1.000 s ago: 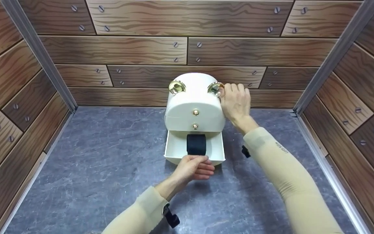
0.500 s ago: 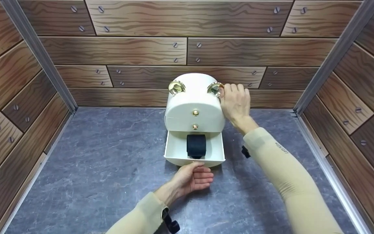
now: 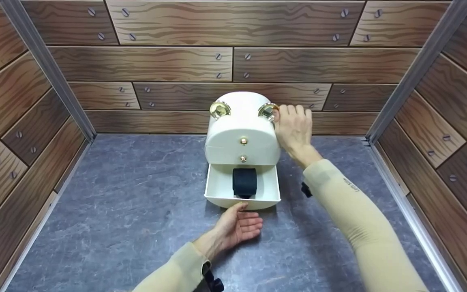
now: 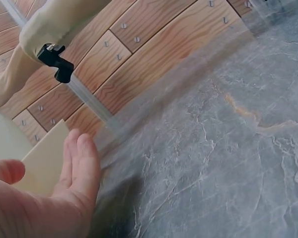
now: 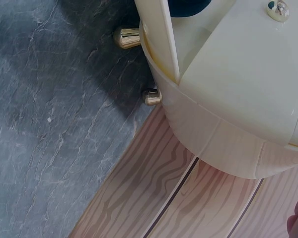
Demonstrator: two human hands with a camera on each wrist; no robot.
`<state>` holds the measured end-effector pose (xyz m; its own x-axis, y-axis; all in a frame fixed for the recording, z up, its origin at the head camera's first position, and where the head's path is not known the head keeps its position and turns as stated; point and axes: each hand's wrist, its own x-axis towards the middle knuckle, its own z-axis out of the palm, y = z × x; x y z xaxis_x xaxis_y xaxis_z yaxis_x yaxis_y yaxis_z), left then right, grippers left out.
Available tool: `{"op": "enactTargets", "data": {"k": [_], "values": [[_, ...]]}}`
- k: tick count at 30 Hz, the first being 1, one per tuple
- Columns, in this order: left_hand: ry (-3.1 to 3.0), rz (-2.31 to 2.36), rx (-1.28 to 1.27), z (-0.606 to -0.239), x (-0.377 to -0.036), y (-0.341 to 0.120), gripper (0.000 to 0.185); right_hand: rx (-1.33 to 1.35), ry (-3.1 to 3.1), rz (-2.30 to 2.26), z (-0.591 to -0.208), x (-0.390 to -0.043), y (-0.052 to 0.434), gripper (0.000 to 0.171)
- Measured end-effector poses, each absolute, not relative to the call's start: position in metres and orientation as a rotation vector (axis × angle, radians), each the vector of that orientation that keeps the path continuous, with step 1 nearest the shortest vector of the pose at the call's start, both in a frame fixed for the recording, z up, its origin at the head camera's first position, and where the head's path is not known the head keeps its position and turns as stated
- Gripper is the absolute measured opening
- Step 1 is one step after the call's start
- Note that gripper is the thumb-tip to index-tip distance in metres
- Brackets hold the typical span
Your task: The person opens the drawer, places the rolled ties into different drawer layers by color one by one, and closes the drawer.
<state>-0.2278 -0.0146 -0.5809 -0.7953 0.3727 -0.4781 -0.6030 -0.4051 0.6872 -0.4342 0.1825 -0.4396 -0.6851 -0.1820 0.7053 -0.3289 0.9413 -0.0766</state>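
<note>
A cream jewellery box with a rounded top stands on the grey floor against the back wall. Its bottom drawer is pulled out, and a black cushion lies inside. My left hand hovers open, palm up, just before the drawer's front, with the forefinger tip touching it. In the left wrist view the left hand lies beside the cream drawer front. My right hand holds the box's upper right side, fingers curled beside a gold ring. The right wrist view shows the box's side.
A second gold ring sits top left on the box, with two gold knobs on its upper drawer fronts. Gold feet lift the box off the floor. Wood-plank walls close in left, back and right. Grey stone floor surrounds the box.
My left hand has let go at the drawer's front edge by the black cushion, drawn back toward me and opened. The right hand and the box have stayed put.
</note>
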Motion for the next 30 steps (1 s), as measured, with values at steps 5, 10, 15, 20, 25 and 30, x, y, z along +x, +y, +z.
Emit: {"op": "enactTargets", "data": {"k": [5, 10, 15, 20, 25, 30], "values": [[1.234, 2.235, -0.389, -0.583, -0.231, -0.015, 0.059, 0.35, -2.349, 0.25, -0.44, -0.433, 0.182, 0.043], [1.267, 2.258, -0.397, -0.584, -0.233, -0.015, 0.052, 0.363, -2.337, 0.237, -0.44, -0.435, 0.182, 0.043], [1.32, 2.253, -0.378, -0.583, -0.234, -0.013, 0.049, 0.362, -2.322, 0.243, -0.44, -0.435, 0.182, 0.042], [1.352, 2.246, -0.361, -0.582, -0.236, -0.009, 0.045, 0.368, -2.315, 0.237, -0.44, -0.435, 0.182, 0.043], [1.361, 2.238, -0.352, -0.582, -0.24, -0.005, 0.045, 0.364, -2.299, 0.215, -0.442, -0.436, 0.183, 0.044], [1.369, 2.237, -0.345, -0.581, -0.245, -0.004, 0.046, 0.37, -2.286, 0.196, -0.443, -0.437, 0.183, 0.044]]}}
